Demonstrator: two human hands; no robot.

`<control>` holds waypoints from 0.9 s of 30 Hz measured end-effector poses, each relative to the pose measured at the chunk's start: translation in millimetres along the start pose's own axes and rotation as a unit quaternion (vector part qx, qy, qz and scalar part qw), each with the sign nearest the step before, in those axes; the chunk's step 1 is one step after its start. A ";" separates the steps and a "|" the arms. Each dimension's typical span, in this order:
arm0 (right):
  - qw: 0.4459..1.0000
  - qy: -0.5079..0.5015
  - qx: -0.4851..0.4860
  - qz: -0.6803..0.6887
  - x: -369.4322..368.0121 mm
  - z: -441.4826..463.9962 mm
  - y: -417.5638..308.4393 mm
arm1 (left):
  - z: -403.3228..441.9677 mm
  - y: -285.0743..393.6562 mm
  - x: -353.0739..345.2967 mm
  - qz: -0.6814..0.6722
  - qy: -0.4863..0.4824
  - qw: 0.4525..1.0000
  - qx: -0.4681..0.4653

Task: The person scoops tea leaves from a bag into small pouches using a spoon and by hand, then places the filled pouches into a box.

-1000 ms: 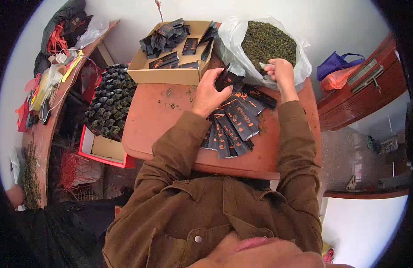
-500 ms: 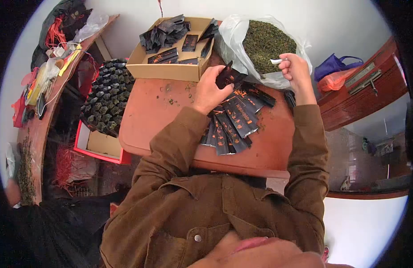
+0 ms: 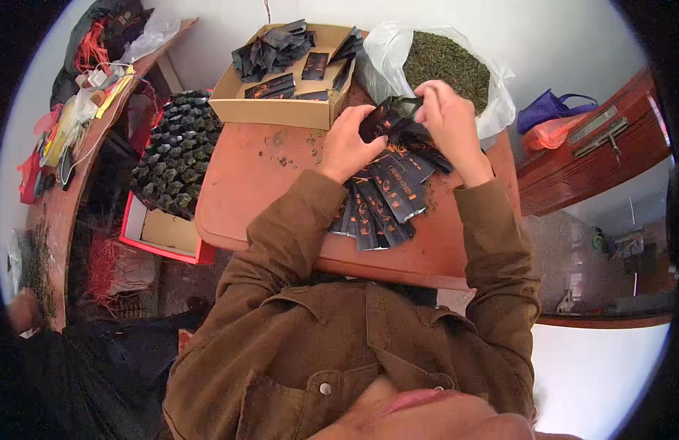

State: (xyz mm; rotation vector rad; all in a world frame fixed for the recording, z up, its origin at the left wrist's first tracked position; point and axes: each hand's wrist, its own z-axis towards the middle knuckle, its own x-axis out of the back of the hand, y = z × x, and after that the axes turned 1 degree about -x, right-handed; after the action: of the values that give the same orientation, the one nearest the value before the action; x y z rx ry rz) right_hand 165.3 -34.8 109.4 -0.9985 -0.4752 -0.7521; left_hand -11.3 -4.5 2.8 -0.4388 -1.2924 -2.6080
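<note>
My left hand (image 3: 347, 144) is closed around a black foil pouch (image 3: 376, 123) with orange print, held upright above the table. My right hand (image 3: 451, 128) is at the pouch's mouth, its fingers pinched together. The small white scoop it gripped a moment earlier is mostly hidden by the fingers and pouch now. Below both hands, several black printed pouches (image 3: 394, 187) lie fanned out on the reddish table (image 3: 266, 183). Behind the right hand stands a clear plastic bag (image 3: 381, 55) full of dried green leaves (image 3: 442, 62).
A cardboard box (image 3: 273, 111) at the table's back holds more black pouches. To the left, a red box (image 3: 163, 253) holds rows of filled dark packets (image 3: 174, 154). A side bench (image 3: 68, 198) carries plastic bags and ties. Blue and orange bags (image 3: 552, 110) lie at right.
My right hand has moved left and slightly toward me, from over the leaf bag to the pouch's mouth. My left hand stays in nearly the same place, holding the pouch.
</note>
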 end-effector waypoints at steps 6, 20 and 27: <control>0.997 0.046 0.049 -0.034 20.7 -3.5 -12.9 | 0.2 -2.0 -0.2 -0.008 0.017 1.000 -0.003; 0.978 -0.006 -0.206 -0.021 -1.6 31.3 86.9 | 1.1 -3.4 -3.3 -0.014 0.006 1.000 -0.019; 0.949 0.106 -0.248 0.163 -32.5 23.4 104.4 | 1.2 -5.4 -4.7 -0.012 0.004 1.000 -0.013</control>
State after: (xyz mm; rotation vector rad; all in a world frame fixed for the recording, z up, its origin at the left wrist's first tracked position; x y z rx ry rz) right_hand 221.8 31.3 39.0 -1.4045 0.0796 -0.6793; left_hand -8.3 -0.1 -2.2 -0.4175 -1.2714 -2.6460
